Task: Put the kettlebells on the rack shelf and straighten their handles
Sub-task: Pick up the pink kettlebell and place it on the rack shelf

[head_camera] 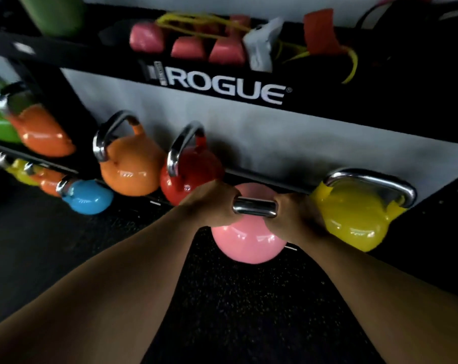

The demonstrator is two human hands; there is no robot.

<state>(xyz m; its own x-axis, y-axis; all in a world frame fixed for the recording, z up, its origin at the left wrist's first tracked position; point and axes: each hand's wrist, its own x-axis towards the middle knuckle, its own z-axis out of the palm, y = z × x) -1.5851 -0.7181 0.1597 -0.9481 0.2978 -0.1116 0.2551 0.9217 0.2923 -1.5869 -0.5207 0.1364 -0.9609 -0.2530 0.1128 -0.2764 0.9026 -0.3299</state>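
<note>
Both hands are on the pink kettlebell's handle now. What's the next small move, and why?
Probably ease the pink kettlebell back into the gap between the red kettlebell and the yellow kettlebell. The left hand and right hand grip its chrome handle, and its body appears to hang out past the shelf's front edge, forward of its neighbours.

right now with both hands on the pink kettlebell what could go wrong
1. The right hand sits tight beside the yellow kettlebell; knuckles could get pinched as the pink kettlebell settles.
2. The left hand is just as close to the red kettlebell.
3. The slot is narrow, so the pink bell may knock its neighbours crooked.
</note>
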